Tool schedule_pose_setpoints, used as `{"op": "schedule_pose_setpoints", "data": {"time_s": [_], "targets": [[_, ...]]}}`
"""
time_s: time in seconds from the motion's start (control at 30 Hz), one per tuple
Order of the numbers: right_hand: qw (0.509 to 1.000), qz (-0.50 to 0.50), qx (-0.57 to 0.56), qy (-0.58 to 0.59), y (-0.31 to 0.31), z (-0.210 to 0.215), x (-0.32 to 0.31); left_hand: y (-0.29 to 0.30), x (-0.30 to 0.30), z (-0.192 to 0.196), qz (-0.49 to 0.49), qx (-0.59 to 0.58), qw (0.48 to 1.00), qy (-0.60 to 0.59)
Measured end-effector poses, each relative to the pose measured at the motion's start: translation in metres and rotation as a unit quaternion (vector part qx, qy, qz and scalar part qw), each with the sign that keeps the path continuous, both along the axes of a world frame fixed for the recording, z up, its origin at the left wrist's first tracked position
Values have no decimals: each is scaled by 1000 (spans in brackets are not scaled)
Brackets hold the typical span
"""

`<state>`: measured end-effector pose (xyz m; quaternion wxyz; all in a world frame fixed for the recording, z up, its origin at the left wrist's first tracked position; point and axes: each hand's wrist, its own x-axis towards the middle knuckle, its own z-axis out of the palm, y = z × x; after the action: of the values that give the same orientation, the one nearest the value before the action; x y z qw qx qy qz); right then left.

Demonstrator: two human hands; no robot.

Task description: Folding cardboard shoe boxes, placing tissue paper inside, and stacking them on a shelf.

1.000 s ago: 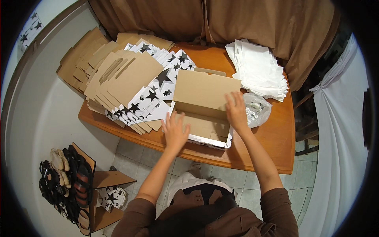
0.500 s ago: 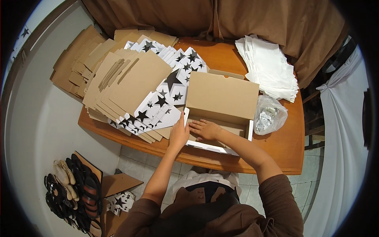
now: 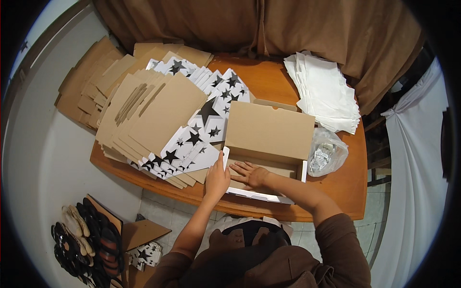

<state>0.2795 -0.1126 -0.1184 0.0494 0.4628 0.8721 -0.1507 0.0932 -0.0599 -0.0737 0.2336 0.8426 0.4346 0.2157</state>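
A cardboard box (image 3: pixel 269 126) stands on the table in front of me, brown inside with white outer edges. Its lid is raised at the far side. My left hand (image 3: pixel 218 178) grips the box's left side wall, fingers pressed along it. Inside the box, my right hand (image 3: pixel 250 175) lies palm down with its fingers spread, near the left end of the bottom. It holds nothing. Part of the box floor is hidden under this hand and forearm.
Flat cardboard blanks (image 3: pixel 165 113), some printed with black stars, are stacked left of the box on the wooden table (image 3: pixel 355 192). White paper sheets (image 3: pixel 326 93) and a clear plastic bag (image 3: pixel 326 152) of silvery packets lie right. Sandals (image 3: pixel 89 240) sit at lower left.
The whole view has shifted, so the table appears lower. My right hand's fingers have spread wider inside the box; my left hand stays at its left wall.
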Motion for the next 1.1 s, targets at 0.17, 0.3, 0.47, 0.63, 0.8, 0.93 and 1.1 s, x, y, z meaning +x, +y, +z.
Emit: {"op": "schedule_pose_setpoints", "data": {"time_s": [0.17,0.3,0.47,0.63,0.8,0.93,1.1], "targets": [[977,-14,-120,-174,-28,46,31,0,0,6,-2,-26,999,28],[967,-54,-160,-190,-25,54,32,-1,2,7,3,-7,1000,27],[974,-50,-148,-164,-23,65,34,4,-8,3,20,-93,993,-66],[980,-139,-110,90,-26,75,34,17,-50,9,-10,-282,947,-156],[952,-147,-51,263,-25,105,-6,13,-56,32,-72,-265,955,-110],[943,-102,90,303,-16,102,-21,10,-55,41,-67,-272,955,-99],[955,-78,145,247,-21,105,-26,-5,-52,56,-67,-70,992,-83]]}}
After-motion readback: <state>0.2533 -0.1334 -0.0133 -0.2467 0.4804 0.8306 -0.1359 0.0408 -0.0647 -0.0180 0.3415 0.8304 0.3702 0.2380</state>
